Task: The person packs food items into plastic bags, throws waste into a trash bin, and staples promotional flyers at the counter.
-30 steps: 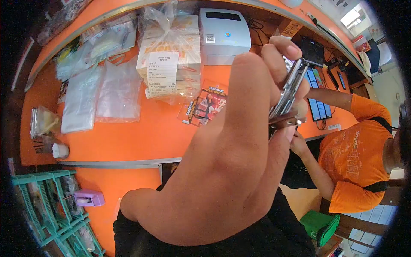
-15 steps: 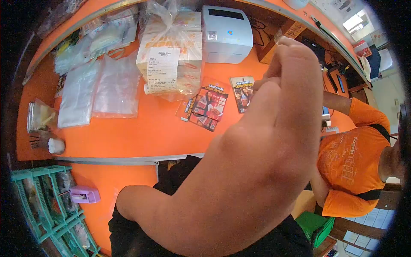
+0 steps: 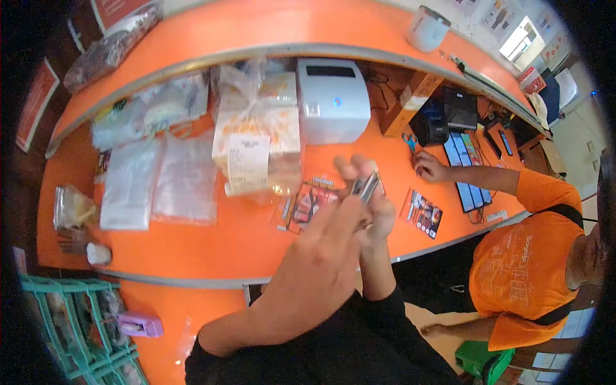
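Observation:
My left hand [image 3: 317, 247] reaches across from the lower left, its fingers bent around a small silver-and-dark metal object [image 3: 366, 187]. Palm turned toward me, my right hand [image 3: 381, 215] meets it and closes on the same object. Motion blur and my fingers hide the object's exact kind. Beneath the hands on the orange counter [image 3: 186, 247] lie several overlapping takeaway flyers [image 3: 307, 206]. Behind them stands a tied clear plastic bag [image 3: 282, 138] of stacked food boxes, with a printed receipt [image 3: 249, 157] on its front.
A white label printer [image 3: 333, 109] stands by the bag. Flat clear plastic bags [image 3: 130, 186] lie at left, above a purple tape dispenser [image 3: 140, 325] and green rack [image 3: 70, 321]. At right, a person in an orange shirt [image 3: 513, 269] reaches toward a screen [image 3: 467, 173] and another flyer [image 3: 423, 213].
The arm that filled the view has come down and away from the camera. Both hands now meet over the flyers. The view has tilted up, showing more of the upper shelf.

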Available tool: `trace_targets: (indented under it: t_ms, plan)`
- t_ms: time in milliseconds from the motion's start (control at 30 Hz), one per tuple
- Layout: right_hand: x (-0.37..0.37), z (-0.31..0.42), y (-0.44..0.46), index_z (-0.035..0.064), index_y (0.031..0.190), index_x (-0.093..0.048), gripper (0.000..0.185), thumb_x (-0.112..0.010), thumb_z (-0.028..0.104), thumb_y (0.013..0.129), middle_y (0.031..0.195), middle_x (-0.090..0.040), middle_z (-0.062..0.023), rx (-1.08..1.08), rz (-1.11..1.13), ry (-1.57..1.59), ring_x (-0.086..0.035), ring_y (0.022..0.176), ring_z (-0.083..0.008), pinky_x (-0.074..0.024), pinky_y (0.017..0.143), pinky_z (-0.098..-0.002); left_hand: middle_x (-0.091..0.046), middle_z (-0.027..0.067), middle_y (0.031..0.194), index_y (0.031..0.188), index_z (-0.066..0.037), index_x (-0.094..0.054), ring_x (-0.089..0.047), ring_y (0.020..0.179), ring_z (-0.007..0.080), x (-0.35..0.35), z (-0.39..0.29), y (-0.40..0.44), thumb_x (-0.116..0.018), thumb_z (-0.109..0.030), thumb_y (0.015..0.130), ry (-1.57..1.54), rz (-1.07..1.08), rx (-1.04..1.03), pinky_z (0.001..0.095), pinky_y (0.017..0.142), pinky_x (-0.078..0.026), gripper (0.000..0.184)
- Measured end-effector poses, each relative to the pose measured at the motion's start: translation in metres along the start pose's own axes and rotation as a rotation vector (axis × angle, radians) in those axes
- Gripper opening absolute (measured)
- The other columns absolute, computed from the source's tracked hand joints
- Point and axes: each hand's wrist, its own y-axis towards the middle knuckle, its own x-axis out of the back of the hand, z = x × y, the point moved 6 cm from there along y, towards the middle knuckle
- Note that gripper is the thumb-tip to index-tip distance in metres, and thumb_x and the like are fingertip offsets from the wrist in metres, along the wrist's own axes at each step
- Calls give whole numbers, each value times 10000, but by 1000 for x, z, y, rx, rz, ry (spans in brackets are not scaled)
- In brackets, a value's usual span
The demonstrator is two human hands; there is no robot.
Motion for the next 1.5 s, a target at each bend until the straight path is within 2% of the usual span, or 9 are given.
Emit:
trace_targets:
  t_ms: [133,200,267,400,467,700,1100,1300,1500]
  plan:
    - [42,13,-20,70,1137,-466,336,-593,191,850,1209,-417,-69,-79,-428,-622,-485,1053,-135,-405,842,-220,-542,199,820,948,8,-471,-589,750,336,-2,40,-2,-520,-15,876,-27,70,113,378,674,-459,90]
    - [76,39,-34,47,1185,-494,333,-551,159,876,1136,-481,-31,-80,-497,-729,-540,966,-172,-421,860,-299,-527,217,833,953,17,-460,-564,791,378,-1,50,0,-504,3,867,-53,91,151,414,693,-447,98]
    - [122,96,-56,43,1067,-574,283,-629,197,836,1031,-569,-58,-105,-737,-1559,-585,848,-150,-468,748,-255,-511,234,847,958,25,-448,-538,833,420,-3,59,4,-488,20,857,-82,106,192,450,712,-434,109]
    - [180,214,-69,31,922,-609,172,-599,118,773,930,-640,-106,-90,-1088,-2352,-577,953,-276,-453,798,-387,-552,181,805,914,20,-488,-600,762,309,-3,67,17,-540,-6,861,7,87,149,360,668,-462,79]
    - [181,241,-48,57,872,-627,157,-609,159,753,874,-650,-96,120,-889,-3057,-581,842,-331,-433,764,-450,-554,177,806,909,22,-492,-602,765,303,-5,67,25,-542,1,855,12,97,132,358,666,-463,77]
    - [263,284,-21,41,1014,-643,289,-592,251,822,981,-656,-148,-908,-1063,-3128,-547,1067,-323,-424,868,-482,-528,199,850,956,38,-483,-575,796,353,-4,69,40,-526,31,841,-32,132,151,403,687,-451,123]
    - [254,296,-62,-50,1259,-359,558,-569,274,856,988,-619,-259,-527,-1337,-2593,-641,803,-375,-512,697,-489,-510,181,843,926,10,-516,-558,775,364,12,49,39,-524,57,817,-9,50,115,408,660,-453,118]
    - [122,235,-41,103,1293,-358,445,-528,150,884,840,-561,-81,92,-990,-1473,-542,637,-139,-471,486,-281,-503,181,849,919,4,-513,-553,766,372,20,38,35,-521,67,809,-67,36,98,413,653,-450,127]
    - [-39,144,-10,130,1335,-293,450,-486,122,929,956,-513,-132,416,-541,-1322,-522,655,-106,-482,516,-185,-492,183,837,915,6,-519,-551,757,371,19,30,25,-530,78,799,-44,8,63,405,649,-450,137]
